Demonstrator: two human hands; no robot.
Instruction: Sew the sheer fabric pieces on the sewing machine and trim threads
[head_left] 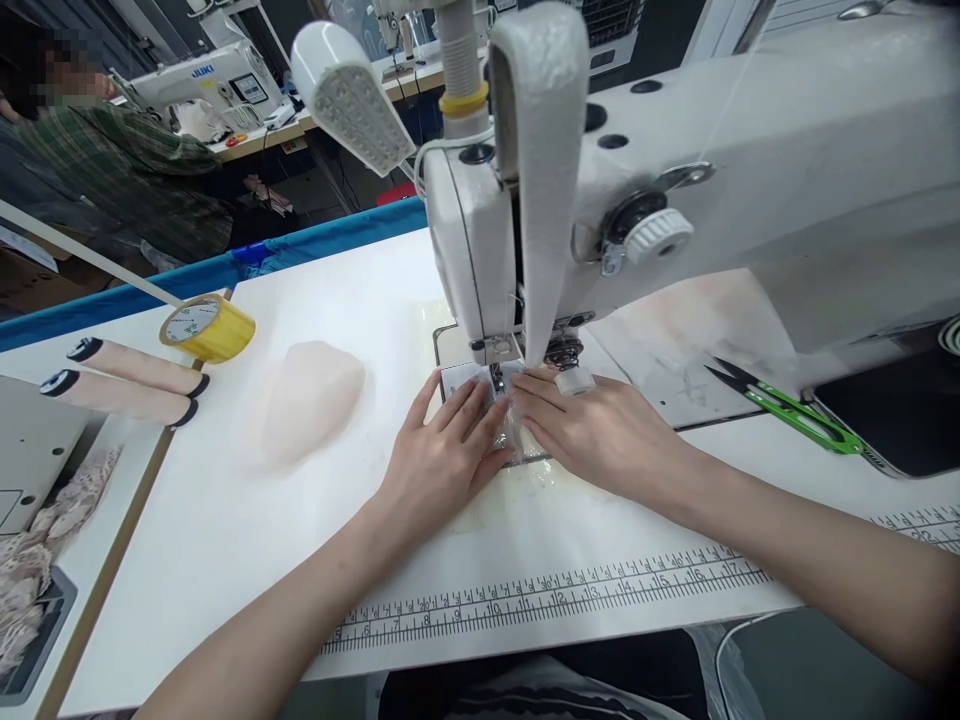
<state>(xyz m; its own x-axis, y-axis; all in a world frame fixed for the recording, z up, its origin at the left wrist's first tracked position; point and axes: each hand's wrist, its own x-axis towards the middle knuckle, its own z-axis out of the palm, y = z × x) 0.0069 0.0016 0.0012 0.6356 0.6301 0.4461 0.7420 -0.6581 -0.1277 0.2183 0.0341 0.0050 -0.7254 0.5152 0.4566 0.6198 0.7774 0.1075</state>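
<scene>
My left hand point(442, 455) lies flat with fingers stretched out, pressing a small white fabric piece point(469, 380) against the bed under the presser foot point(496, 375) of the white sewing machine point(675, 180). My right hand point(592, 425) lies flat beside it on the right, its fingers on the same piece and on a clear shiny bit below it. A white thimble-like cap point(575, 381) sits on one right-hand finger. The needle area is partly hidden by the machine head.
A pale pink foam cup point(311, 398) lies left of my hands. Further left are a yellow tape roll point(208, 327) and two thread cones point(127, 380). Green thread snips point(795, 408) lie at the right. A ruler strip point(562, 590) runs along the table's near edge. Another person point(97, 150) works behind.
</scene>
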